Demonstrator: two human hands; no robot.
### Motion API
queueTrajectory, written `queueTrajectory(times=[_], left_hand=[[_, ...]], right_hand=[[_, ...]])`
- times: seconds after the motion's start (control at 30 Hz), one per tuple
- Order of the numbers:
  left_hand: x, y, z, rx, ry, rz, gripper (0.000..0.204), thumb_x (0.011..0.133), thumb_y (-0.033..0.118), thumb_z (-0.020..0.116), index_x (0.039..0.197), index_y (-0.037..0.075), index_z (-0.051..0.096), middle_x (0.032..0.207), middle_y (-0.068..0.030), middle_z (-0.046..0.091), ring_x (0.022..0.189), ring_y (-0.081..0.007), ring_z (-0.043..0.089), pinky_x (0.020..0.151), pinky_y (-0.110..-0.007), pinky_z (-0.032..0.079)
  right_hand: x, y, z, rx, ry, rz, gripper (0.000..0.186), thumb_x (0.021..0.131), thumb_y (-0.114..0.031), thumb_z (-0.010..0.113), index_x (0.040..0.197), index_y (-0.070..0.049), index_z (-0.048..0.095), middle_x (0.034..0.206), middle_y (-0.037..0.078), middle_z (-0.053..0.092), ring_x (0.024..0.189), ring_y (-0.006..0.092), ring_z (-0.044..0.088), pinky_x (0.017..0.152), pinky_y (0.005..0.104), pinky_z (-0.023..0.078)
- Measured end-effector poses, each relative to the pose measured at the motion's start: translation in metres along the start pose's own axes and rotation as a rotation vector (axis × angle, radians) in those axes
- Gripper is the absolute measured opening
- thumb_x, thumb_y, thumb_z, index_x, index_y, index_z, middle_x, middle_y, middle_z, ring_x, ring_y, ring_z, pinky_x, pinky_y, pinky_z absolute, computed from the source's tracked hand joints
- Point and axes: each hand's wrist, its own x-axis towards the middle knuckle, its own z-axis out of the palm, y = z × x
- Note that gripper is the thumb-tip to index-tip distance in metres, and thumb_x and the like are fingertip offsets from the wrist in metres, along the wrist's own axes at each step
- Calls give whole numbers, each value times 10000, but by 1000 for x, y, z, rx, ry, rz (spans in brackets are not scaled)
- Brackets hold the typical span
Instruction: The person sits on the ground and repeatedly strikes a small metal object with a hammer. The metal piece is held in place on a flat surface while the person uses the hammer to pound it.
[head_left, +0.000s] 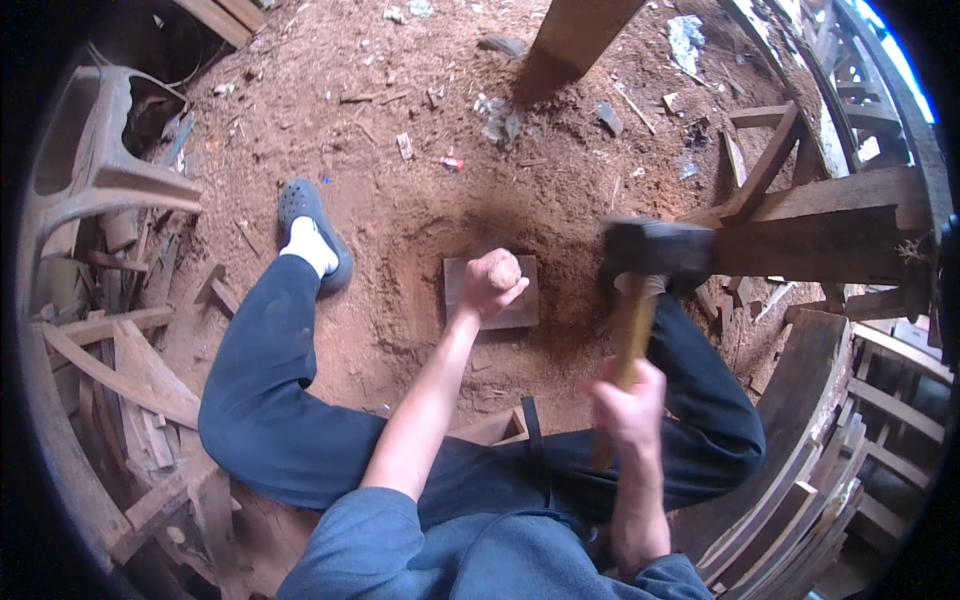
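Wooden and round-ended, the pale rod gripped in the left hand above the flat, square, grey-brown block is best held plumb, so any blow from the black-headed, yellow-handled hammer clasped in the right hand lands squarely.

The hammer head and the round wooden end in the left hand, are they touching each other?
Apart. The head view shows brown ground between the hammer head and the round wooden end.
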Motion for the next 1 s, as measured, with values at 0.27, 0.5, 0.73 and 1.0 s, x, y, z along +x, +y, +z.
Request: queueTrajectory(times=[0.27, 0.5, 0.73, 1.0], left_hand=[[2, -9, 11, -108, 51, 5, 254, 652, 160, 739, 782, 37, 560, 703, -97, 604, 653, -257, 620, 627, -342, 499], [2, -14, 15, -116, 91, 203, 184, 612, 97, 684, 758, 54, 581, 721, -116, 632, 689, -270, 656, 651, -348, 539], [-1, -15, 16, -145, 1, 90, 148, 608, 64, 662, 725, 56, 570, 693, -113, 627, 666, -269, 651, 611, -331, 523], [1, -15, 19, -145, 21, 103, 143, 610, 80, 657, 713, 54, 561, 676, -107, 615, 637, -269, 636, 606, -333, 519]], right_hand=[[-40, -72, -44, 530, 234, -755, 257, 689, 61, 607, 793, -71, 411, 577, 24, 431, 432, 88, 402, 402, 229, 377], [21, 36, 62, -583, 38, -57, 162, 687, -36, 596, 842, 12, 608, 685, 232, 595, 635, 217, 637, 599, 367, 487], [-22, -48, -29, -24, 321, -377, 161, 678, -17, 641, 750, -31, 498, 579, 13, 469, 479, 94, 443, 443, 248, 385], [-3, 7, 46, -484, 412, -367, 68, 683, -33, 598, 748, -38, 578, 600, 105, 550, 550, 226, 548, 599, 341, 472]])
